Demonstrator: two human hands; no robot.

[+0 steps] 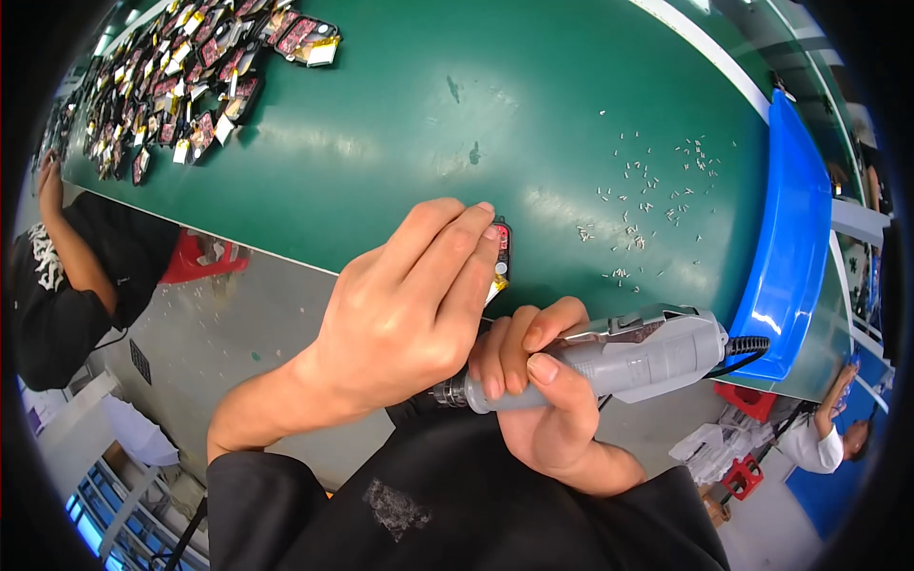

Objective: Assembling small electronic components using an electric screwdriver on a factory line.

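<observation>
My right hand (547, 381) is wrapped round a grey electric screwdriver (628, 362), held roughly level above the table's near edge. Its tip end points left and passes behind my left wrist. My left hand (409, 295) is closed, fingertips on a small black electronic device (503, 252) lying near the table edge. Inside that device's black casing show a red circuit board, a round silver part and a bit of yellow and white. My fingers hide its left side. Many tiny silver screws (638, 209) are scattered on the green tabletop (400, 124) to the right.
A heap of similar open devices (190, 86) covers the far left of the table. A long blue tray (785, 247) stands along the right, beside the screwdriver's black cord (747, 357). Another person in black (76, 276) is at the left; someone in white (814, 443) is lower right.
</observation>
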